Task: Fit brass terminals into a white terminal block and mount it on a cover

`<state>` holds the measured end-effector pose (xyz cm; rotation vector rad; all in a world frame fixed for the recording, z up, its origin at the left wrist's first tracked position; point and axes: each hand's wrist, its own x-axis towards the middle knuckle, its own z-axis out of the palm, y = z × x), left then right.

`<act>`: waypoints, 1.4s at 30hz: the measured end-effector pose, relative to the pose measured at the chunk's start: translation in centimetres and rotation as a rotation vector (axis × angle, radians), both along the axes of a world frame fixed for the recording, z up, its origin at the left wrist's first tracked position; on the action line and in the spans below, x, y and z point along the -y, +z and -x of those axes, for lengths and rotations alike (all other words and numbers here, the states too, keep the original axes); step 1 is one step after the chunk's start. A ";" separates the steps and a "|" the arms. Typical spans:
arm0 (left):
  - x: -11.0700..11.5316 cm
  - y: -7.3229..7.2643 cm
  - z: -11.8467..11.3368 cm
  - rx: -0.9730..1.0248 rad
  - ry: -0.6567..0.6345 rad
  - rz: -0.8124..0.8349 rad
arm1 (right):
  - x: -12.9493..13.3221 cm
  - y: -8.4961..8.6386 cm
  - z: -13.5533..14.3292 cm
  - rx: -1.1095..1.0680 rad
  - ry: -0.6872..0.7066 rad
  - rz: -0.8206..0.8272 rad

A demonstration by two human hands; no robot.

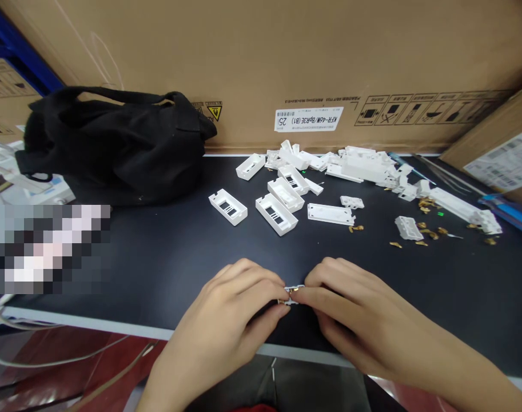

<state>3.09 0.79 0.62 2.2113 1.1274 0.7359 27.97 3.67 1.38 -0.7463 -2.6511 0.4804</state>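
Carton label (pixel 309 119) behind reads "KFR-46W/BpR3E (B1)", "25", seen upside down. Black worktop (pixel 158 257), cardboard carton wall (pixel 261 57) behind it. Left hand (pixel 226 320) and right hand (pixel 350 315) meet at near edge, fingers pinched narrow on small metal part (pixel 293 293), long axis left-right between them. White plastic housings (pixel 282 206) beyond fingers; black bag (pixel 115 143) far left.

– What's the work surface here?
– Flat black matte tabletop (pixel 158 263), pale front edge. Beyond the pinch sit open white plastic housings (pixel 276 213), further right a heap of white plastic parts (pixel 363 166) plus scattered small brass clips (pixel 423 229); far left, a slumped black fabric bag (pixel 115 143).
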 end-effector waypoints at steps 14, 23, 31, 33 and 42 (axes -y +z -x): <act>0.1 -0.2 0.0 0.001 0.013 -0.008 | -0.1 0.2 0.1 -0.006 -0.003 0.017; 0.1 0.1 -0.2 -0.029 0.007 -0.038 | -0.2 0.2 0.1 -0.001 -0.001 0.028; 0.1 0.2 -0.1 -0.063 0.011 -0.014 | -0.1 0.2 0.1 -0.003 0.005 0.011; 0.1 0.1 -0.1 -0.055 0.012 -0.011 | -0.1 0.2 0.2 0.002 0.000 0.005; 0.1 0.1 -0.2 -0.049 0.000 -0.022 | -0.1 0.2 0.1 0.023 -0.002 0.040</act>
